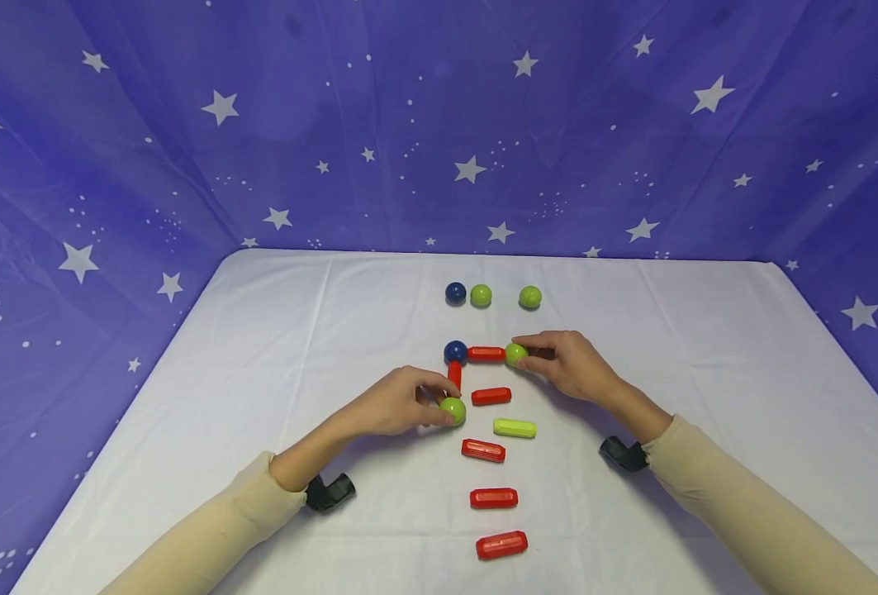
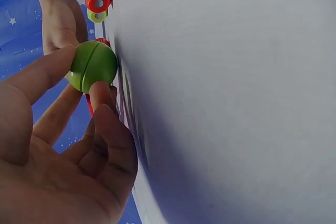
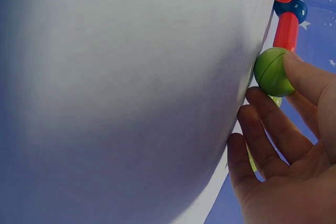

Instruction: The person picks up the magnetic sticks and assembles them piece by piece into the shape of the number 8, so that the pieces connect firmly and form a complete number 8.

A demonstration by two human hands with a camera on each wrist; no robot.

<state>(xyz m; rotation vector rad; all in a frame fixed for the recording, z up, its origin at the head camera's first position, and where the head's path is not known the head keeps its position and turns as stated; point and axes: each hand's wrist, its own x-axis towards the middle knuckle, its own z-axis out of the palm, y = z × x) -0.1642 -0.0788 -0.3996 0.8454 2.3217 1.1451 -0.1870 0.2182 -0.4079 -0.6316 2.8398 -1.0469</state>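
In the head view a blue ball (image 1: 456,352) forms the corner of an L. One red rod (image 1: 486,354) runs right from it to a green ball (image 1: 515,354), which my right hand (image 1: 574,364) pinches between thumb and fingers. A second red rod (image 1: 454,376) comes toward me from the blue ball. At its near end my left hand (image 1: 397,402) pinches another green ball (image 1: 452,411); fingers partly hide where rod and ball meet. The left wrist view shows that green ball (image 2: 93,66) between thumb and fingers. In the right wrist view, the other green ball (image 3: 275,72) touches its rod.
Loose red rods (image 1: 483,450) and one lime rod (image 1: 514,428) lie in a rough column nearer me. Behind the L sit a blue ball (image 1: 456,292) and two green balls (image 1: 481,295). White cloth (image 1: 260,330) covers the table; a starry purple curtain (image 1: 409,124) surrounds it.
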